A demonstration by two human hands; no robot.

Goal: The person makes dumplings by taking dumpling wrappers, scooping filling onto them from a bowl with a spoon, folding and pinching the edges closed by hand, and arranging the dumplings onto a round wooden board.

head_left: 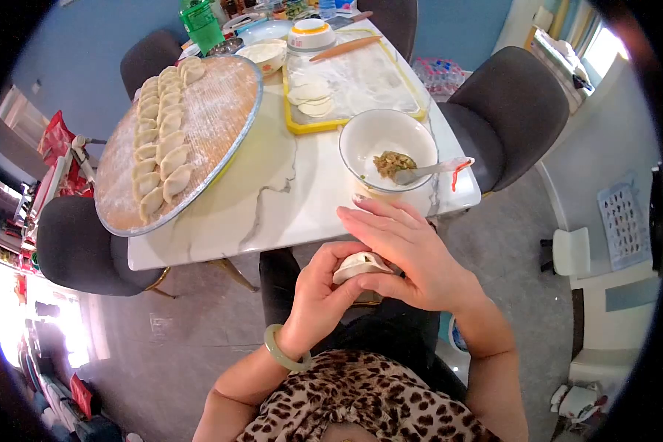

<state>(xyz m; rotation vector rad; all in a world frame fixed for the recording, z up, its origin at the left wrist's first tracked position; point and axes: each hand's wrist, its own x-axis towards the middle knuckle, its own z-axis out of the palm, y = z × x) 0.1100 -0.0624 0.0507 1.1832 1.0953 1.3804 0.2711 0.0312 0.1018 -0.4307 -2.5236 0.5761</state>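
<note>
A partly folded dumpling [360, 266] is held in front of the table edge. My left hand [323, 281], with a pale bangle on its wrist, is curled around it from the left. My right hand [409, 258] touches its right side with the thumb, the other fingers stretched out above it. Just beyond my hands stands a white bowl [355, 147] with some filling [393, 163] and a spoon [420, 172] in it. Flat dough wrappers [315, 99] lie on a floured, yellow-edged board [361, 81].
A round floured board [221, 96] at the left carries rows of dumplings [173, 136]. Behind are a rolling pin [346, 48], a patterned bowl [264, 55], a green bottle [201, 26] and a knife. Dark chairs [519, 103] surround the table [236, 199].
</note>
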